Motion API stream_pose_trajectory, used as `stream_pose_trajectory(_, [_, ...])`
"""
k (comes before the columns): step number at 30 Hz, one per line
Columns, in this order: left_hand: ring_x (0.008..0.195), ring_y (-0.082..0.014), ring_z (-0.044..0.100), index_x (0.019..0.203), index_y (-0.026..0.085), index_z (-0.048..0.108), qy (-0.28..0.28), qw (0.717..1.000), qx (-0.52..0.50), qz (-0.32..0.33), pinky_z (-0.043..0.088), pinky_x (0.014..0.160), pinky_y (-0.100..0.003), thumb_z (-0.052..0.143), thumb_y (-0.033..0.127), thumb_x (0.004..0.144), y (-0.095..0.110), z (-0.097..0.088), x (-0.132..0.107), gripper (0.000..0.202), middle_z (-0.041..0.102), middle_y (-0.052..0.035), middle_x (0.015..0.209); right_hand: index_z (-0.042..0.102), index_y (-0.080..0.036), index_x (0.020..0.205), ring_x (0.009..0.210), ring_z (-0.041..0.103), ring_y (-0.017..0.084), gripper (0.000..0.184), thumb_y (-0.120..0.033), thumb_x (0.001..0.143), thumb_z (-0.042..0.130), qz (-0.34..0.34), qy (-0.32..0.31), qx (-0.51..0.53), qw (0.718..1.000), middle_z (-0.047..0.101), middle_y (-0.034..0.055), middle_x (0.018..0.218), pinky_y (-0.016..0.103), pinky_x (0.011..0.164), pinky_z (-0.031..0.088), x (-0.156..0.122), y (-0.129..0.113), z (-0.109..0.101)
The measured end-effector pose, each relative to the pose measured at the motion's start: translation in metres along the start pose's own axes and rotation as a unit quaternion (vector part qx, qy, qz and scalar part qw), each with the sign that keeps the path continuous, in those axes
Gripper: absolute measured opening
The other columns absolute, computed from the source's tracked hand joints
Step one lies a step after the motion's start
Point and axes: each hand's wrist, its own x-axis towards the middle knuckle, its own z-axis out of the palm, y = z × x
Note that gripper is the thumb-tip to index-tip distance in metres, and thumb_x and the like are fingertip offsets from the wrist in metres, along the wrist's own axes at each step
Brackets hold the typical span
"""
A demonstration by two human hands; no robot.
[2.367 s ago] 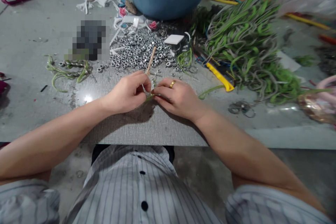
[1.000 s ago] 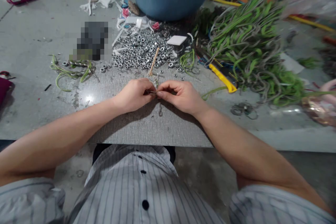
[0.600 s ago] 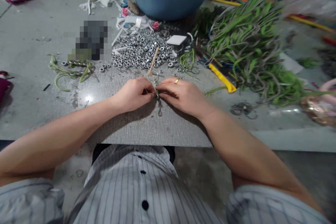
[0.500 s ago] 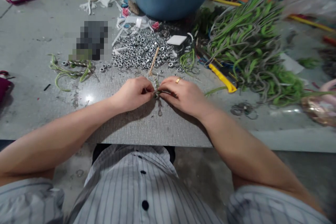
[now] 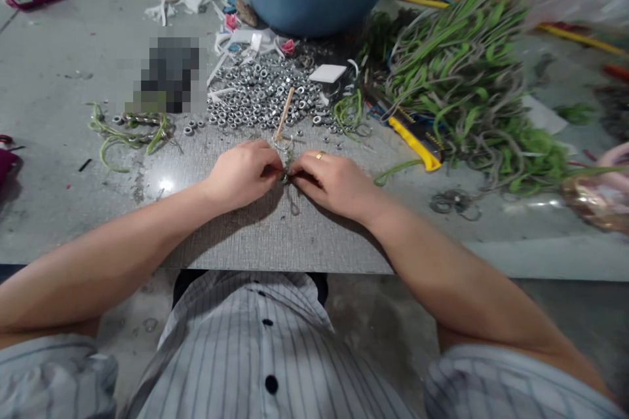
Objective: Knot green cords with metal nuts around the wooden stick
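Observation:
Low over the table, my left hand (image 5: 248, 173) and my right hand (image 5: 334, 180) meet with fingertips pinched on a cord (image 5: 294, 204). The cord is thin and grey-green, and its looped end hangs toward me. A small metal nut (image 5: 285, 178) appears to sit at the pinch, partly hidden by fingers. Just beyond my fingertips a wooden stick (image 5: 285, 112) stands tilted, with a metal ring (image 5: 282, 144) near its foot. Behind it spreads a heap of metal nuts (image 5: 255, 95). A gold ring shows on my right hand.
A blue basin (image 5: 319, 0) stands behind the nuts. To the right lie a yellow utility knife (image 5: 415, 143) and a large pile of green and grey cords (image 5: 472, 78). At left are a knotted green cord piece (image 5: 122, 141) and a pixelated dark object (image 5: 171, 72).
My right hand has shifted slightly left and its fingertips are closer to my left hand's. The cord strand between them shows less. The whole view has moved a little.

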Motion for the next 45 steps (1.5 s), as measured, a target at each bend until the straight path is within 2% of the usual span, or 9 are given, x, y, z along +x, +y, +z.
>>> stream_pose_trajectory(6, [0.089, -0.0211, 0.062, 0.086, 0.017, 0.072, -0.022, 0.999, 0.022, -0.028, 0.049, 0.077, -0.033, 0.054, 0.02, 0.083, 0.004, 0.003, 0.001, 0.018, 0.07, -0.0063, 0.087, 0.066, -0.016, 0.095, 0.079, 0.064, 0.021, 0.018, -0.017, 0.088, 0.049, -0.001, 0.002, -0.04, 0.999, 0.07, 0.0089, 0.09, 0.031, 0.067, 0.041, -0.001, -0.004, -0.002])
stream_pose_trajectory(12, [0.087, -0.0201, 0.062, 0.087, 0.018, 0.071, -0.016, 0.999, 0.033, -0.032, 0.048, 0.075, -0.03, 0.058, 0.019, 0.083, 0.006, 0.004, 0.002, 0.014, 0.07, -0.0045, 0.084, 0.072, -0.019, 0.098, 0.081, 0.065, 0.021, 0.024, -0.019, 0.089, 0.049, 0.026, -0.009, -0.045, 0.999, 0.07, 0.0077, 0.09, 0.03, 0.069, 0.043, -0.002, -0.006, -0.001])
stream_pose_trajectory(22, [0.084, -0.0186, 0.061, 0.089, 0.019, 0.075, -0.007, 0.995, 0.036, 0.089, 0.049, 0.073, -0.029, 0.054, 0.021, 0.086, -0.006, 0.008, 0.0, 0.021, 0.069, -0.0054, 0.086, 0.076, -0.023, 0.098, 0.078, 0.062, 0.017, 0.025, -0.02, 0.09, 0.052, 0.014, -0.026, 0.04, 0.999, 0.065, 0.0048, 0.086, 0.029, 0.073, 0.044, -0.003, 0.007, -0.002])
stream_pose_trajectory(31, [0.084, -0.0187, 0.06, 0.091, 0.019, 0.075, -0.003, 0.995, 0.035, 0.093, 0.049, 0.073, -0.03, 0.054, 0.018, 0.085, -0.007, 0.007, -0.002, 0.022, 0.069, -0.0054, 0.086, 0.077, -0.026, 0.098, 0.074, 0.06, 0.015, 0.023, -0.021, 0.089, 0.056, 0.02, -0.025, 0.039, 0.999, 0.065, 0.0036, 0.085, 0.028, 0.07, 0.043, -0.003, 0.009, -0.002])
stream_pose_trajectory(38, [0.082, -0.0182, 0.06, 0.089, 0.018, 0.074, 0.011, 0.989, 0.081, 0.123, 0.048, 0.072, -0.029, 0.051, 0.019, 0.087, -0.006, 0.009, -0.005, 0.023, 0.069, -0.0056, 0.085, 0.076, -0.024, 0.096, 0.076, 0.061, 0.016, 0.024, -0.02, 0.089, 0.054, 0.007, -0.027, 0.045, 0.999, 0.066, 0.0047, 0.089, 0.028, 0.07, 0.042, -0.003, 0.01, -0.003])
stream_pose_trajectory(45, [0.084, -0.0206, 0.06, 0.098, 0.018, 0.073, -0.022, 0.977, 0.141, 0.16, 0.048, 0.073, -0.032, 0.049, 0.02, 0.086, -0.005, 0.006, -0.005, 0.027, 0.068, -0.0075, 0.091, 0.071, -0.02, 0.091, 0.079, 0.061, 0.019, 0.022, -0.015, 0.087, 0.049, 0.002, -0.026, 0.023, 0.999, 0.066, 0.0057, 0.087, 0.03, 0.072, 0.043, -0.001, 0.006, -0.005])
